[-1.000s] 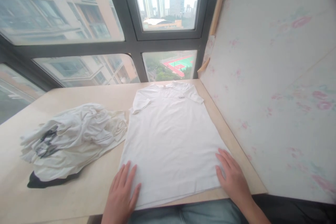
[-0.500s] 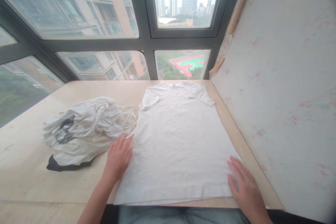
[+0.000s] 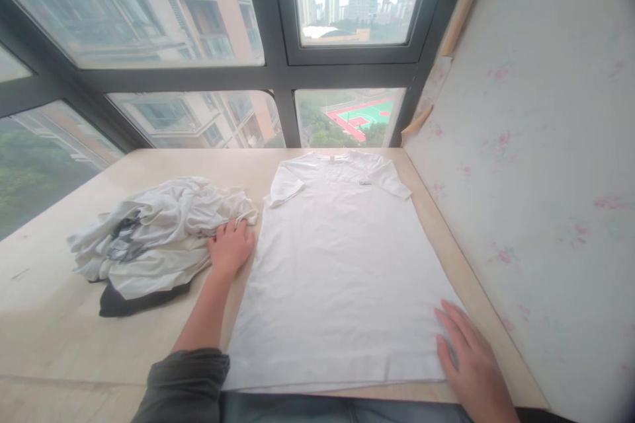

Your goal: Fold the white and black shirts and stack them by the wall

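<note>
A white T-shirt [image 3: 342, 271] lies spread flat in front of me, its collar toward the window and its hem near me. Small dark lettering marks its chest. My right hand [image 3: 471, 350] rests on the shirt's lower right edge, open, with the fingers stretched out. To the left is a crumpled pile of off-white clothes [image 3: 169, 225] with a dark grey print, and a black cloth [image 3: 133, 301] sticks out below it. My left hand [image 3: 231, 246] touches the pile's right side, its fingers apart and lying on the fabric, beside the shirt's left edge.
Both shirt and pile lie on a pale wooden board [image 3: 49, 337]. Dark window frames [image 3: 188, 79] border its far side. A flower-patterned wall [image 3: 540, 198] runs along the right. My legs [image 3: 342, 408] are at the board's near edge.
My left hand has moved from the shirt's left edge forward onto the pile. The pile has shifted and changed shape slightly. My right hand stays at the shirt's lower right edge.
</note>
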Action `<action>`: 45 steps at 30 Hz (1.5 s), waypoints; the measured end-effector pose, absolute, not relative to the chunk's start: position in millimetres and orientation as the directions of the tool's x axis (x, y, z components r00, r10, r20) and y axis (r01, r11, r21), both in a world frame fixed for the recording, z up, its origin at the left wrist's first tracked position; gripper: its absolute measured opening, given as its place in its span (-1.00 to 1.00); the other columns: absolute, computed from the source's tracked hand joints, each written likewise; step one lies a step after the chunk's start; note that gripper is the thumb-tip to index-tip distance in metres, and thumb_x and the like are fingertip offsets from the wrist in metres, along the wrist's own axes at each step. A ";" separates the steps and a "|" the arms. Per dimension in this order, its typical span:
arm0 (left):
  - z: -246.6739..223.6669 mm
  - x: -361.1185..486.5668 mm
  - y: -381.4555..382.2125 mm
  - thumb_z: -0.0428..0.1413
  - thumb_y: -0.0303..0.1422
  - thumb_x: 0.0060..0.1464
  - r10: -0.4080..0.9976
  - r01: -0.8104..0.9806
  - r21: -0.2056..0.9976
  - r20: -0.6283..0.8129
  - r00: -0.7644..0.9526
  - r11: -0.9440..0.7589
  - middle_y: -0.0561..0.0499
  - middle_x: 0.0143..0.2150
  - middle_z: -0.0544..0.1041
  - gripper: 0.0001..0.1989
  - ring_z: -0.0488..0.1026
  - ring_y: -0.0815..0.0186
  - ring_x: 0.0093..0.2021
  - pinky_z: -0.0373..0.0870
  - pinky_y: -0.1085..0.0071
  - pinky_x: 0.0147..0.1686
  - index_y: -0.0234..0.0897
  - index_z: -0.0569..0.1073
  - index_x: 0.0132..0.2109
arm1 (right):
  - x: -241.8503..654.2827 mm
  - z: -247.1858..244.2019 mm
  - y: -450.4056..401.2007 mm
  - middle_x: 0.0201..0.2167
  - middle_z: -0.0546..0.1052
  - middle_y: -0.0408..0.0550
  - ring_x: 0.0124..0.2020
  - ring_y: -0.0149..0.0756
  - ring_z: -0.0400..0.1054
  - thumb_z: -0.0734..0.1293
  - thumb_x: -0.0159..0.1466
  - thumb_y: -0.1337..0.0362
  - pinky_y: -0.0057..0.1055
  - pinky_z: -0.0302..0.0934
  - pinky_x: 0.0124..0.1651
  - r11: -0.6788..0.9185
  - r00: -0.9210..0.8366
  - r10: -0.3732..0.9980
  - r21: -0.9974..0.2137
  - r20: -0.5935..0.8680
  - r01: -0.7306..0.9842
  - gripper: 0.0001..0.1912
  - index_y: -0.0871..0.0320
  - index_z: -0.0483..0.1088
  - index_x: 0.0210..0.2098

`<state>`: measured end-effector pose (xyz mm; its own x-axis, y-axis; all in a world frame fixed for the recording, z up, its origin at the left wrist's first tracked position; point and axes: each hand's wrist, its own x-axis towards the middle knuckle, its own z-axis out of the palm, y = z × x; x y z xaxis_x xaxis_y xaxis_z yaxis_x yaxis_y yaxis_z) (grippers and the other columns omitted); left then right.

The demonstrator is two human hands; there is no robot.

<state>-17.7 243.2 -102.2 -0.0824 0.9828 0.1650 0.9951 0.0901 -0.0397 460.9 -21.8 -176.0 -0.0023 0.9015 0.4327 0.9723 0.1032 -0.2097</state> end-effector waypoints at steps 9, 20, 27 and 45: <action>-79.5 32.1 214.4 -0.09 -0.25 0.27 0.957 0.991 0.072 0.275 0.091 -0.115 -0.24 0.26 0.35 -0.57 0.27 -0.02 0.24 0.23 0.04 0.18 -0.34 0.41 0.16 | 479.1 -153.9 -7.0 0.07 0.51 0.02 0.07 -0.15 0.43 0.16 0.38 0.26 -0.13 0.36 0.11 -0.044 0.222 0.892 -0.413 0.394 0.910 -0.69 0.10 0.42 0.02; -93.4 273.6 39.5 0.05 -0.40 0.18 0.610 0.475 0.542 0.091 0.787 -0.693 -0.10 0.11 0.44 -0.60 0.40 0.14 0.02 0.41 0.19 -0.01 -0.19 0.33 0.17 | 485.6 -128.7 -5.6 -0.08 0.57 0.09 -0.11 -0.14 0.49 0.17 0.26 0.21 -0.19 0.39 -0.02 -0.348 0.464 0.882 -0.556 0.078 0.755 -0.58 0.20 0.42 0.04; -92.9 348.9 21.5 0.06 -0.20 0.21 0.555 0.479 0.443 0.053 0.830 -0.758 -0.07 -0.10 0.42 -0.53 0.38 0.14 -0.18 0.37 0.22 -0.26 -0.26 0.26 0.20 | 495.5 -105.8 -32.2 -0.33 0.61 -0.04 -0.36 -0.21 0.50 0.18 0.23 0.11 -0.31 0.38 -0.22 -0.514 0.497 0.836 -0.652 -0.233 0.558 -0.53 0.17 0.44 0.04; -102.7 338.7 49.0 -0.11 -0.35 0.24 0.621 0.554 0.696 -0.196 0.759 -0.457 -0.05 -0.22 0.59 -0.73 0.51 0.22 -0.23 0.36 0.37 -0.27 -0.19 0.48 -0.13 | 492.9 -51.4 217.9 -0.13 0.56 -0.02 -0.15 -0.25 0.45 0.27 0.38 0.14 -0.27 0.35 -0.05 -0.252 0.339 0.940 -0.594 0.038 0.764 -0.70 0.20 0.46 -0.04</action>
